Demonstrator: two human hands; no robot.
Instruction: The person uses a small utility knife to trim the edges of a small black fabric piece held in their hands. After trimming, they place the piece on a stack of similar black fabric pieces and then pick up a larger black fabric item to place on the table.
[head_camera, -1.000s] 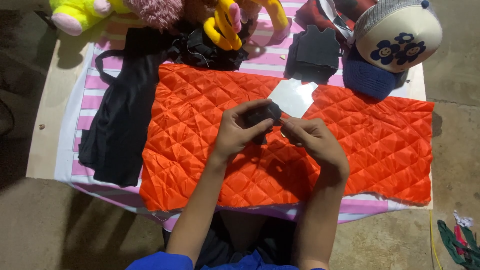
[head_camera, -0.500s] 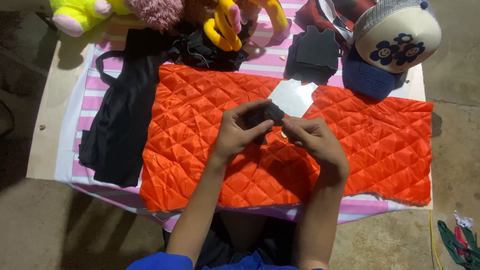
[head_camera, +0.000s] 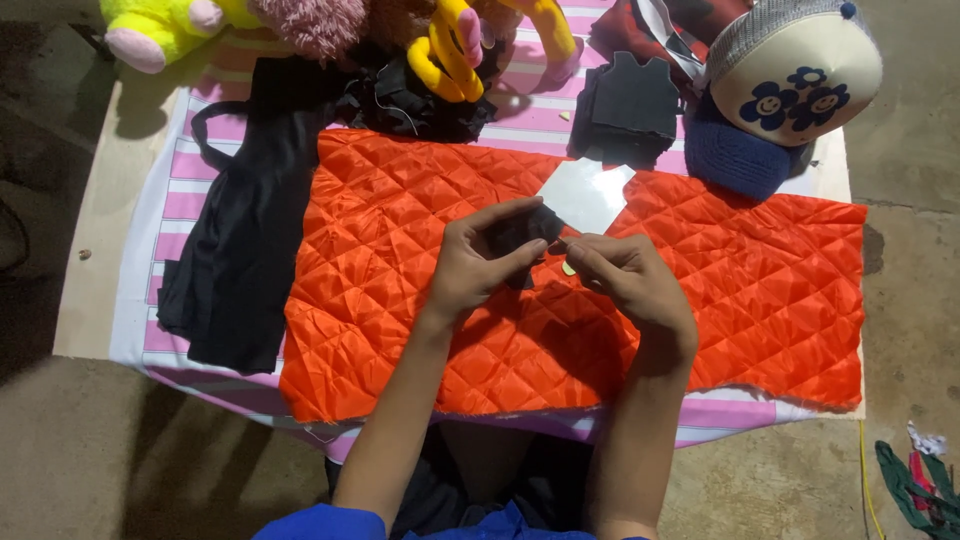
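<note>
While the left hand (head_camera: 480, 265) pinches a small dark fabric piece (head_camera: 518, 232), right hand (head_camera: 620, 275) fingertips press together beside it — apparently stitching; orange quilted cloth (head_camera: 400, 250) beneath lies uncut — early.

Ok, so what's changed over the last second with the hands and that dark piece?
Very little. The left hand keeps its hold on the small dark fabric piece, and the right hand stays pinched at its edge; at most its fingers have shifted slightly. Nothing was picked up or let go. The orange quilted fabric, white pattern piece and black garment lie as before.
</note>
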